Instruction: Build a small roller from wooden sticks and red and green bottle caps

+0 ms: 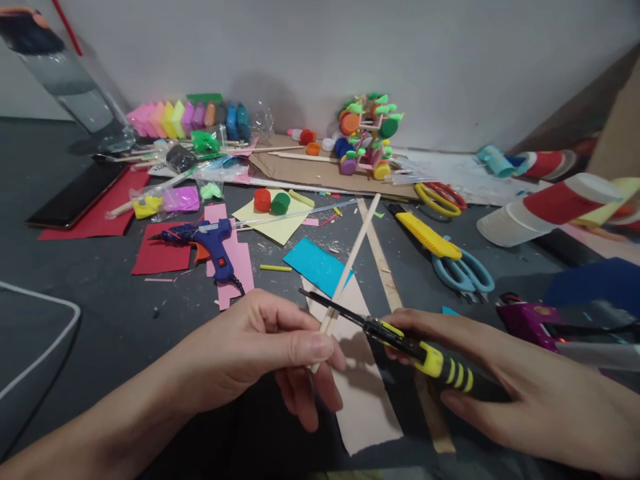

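Note:
My left hand [295,350] pinches a thin wooden stick [357,247] between thumb and fingers near its lower end. The stick slants up and to the right. My right hand [500,373] is wrapped round a black and yellow utility knife [430,360]. Its dark blade lies across the stick just above my left thumb; how deep it cuts cannot be seen. Below both hands lies a pale pink paper strip [367,400], with a blue sheet [317,267] at its far end. A flat wooden strip [383,267] runs beneath my right hand.
A blue glue gun [217,240] lies on the left, beyond my left hand. Blue-handled scissors [465,270] and a yellow cutter [425,230] lie to the right, near paper cups [545,207]. At the back stand a colourful stick-and-cap model [367,137] and a water bottle [75,87].

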Motion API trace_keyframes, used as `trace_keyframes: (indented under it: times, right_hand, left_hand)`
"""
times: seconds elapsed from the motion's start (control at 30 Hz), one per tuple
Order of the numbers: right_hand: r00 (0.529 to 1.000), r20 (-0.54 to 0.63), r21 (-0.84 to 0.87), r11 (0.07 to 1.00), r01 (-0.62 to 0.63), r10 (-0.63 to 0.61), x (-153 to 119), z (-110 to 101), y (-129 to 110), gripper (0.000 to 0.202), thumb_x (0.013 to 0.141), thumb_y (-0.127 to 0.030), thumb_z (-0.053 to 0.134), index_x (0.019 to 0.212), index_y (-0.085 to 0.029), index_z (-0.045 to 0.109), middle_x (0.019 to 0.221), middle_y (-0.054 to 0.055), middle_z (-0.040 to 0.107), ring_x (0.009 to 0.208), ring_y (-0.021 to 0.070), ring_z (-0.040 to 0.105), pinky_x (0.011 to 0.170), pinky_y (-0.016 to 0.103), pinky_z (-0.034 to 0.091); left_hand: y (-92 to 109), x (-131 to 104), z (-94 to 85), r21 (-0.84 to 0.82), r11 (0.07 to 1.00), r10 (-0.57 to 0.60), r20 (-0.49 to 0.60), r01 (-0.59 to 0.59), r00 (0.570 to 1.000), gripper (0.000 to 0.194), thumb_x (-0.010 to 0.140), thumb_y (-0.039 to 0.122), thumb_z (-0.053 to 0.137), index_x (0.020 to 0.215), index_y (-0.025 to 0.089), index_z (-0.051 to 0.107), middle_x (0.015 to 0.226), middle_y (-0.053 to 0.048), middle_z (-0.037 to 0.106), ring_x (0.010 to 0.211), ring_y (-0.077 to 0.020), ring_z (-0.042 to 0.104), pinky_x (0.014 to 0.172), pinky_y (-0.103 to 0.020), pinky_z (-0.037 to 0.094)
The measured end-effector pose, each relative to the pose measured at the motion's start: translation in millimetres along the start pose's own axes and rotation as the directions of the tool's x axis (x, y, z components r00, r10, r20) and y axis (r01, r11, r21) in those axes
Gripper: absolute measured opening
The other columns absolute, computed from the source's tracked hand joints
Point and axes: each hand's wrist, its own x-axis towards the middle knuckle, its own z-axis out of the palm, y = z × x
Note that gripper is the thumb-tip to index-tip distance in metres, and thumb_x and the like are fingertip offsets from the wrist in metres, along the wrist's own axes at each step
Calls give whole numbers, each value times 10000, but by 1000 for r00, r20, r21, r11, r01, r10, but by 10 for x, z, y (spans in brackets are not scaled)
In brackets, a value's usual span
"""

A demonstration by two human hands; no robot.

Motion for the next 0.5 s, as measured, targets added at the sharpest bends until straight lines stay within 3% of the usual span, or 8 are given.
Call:
trace_keyframes:
  times: [0.1,0.27,0.5]
  right_hand:
    - [999,29,45,999,11,-12,41,-31,-45,688,640,-189,619,1312,-323,669,1175,-5,767,981,278,761,785,288,634]
    - [999,53,92,996,-15,10,48,-37,1,711,616,-198,678,1314,-332,674,1176,-4,765,999,291,754,858,330,616]
    - [996,87,144,989,-32,20,17,-18,102,711,670,-246,726,1364,-370,634,1263,-1,729,1099,309,715,948,378,577]
  left_hand:
    - [12,-14,7,-30,999,-24,33,25,999,202,829,338,781,813,138,807,694,-49,791,503,-93,703,492,-123,530]
    - [26,-15,8,-40,997,-59,67,61,996,213,815,355,791,813,142,803,692,-52,788,454,-93,681,457,-127,511]
    - [28,-10,-8,-42,996,-70,82,74,994,216,816,368,787,813,152,802,695,-45,785,463,-92,677,460,-136,510]
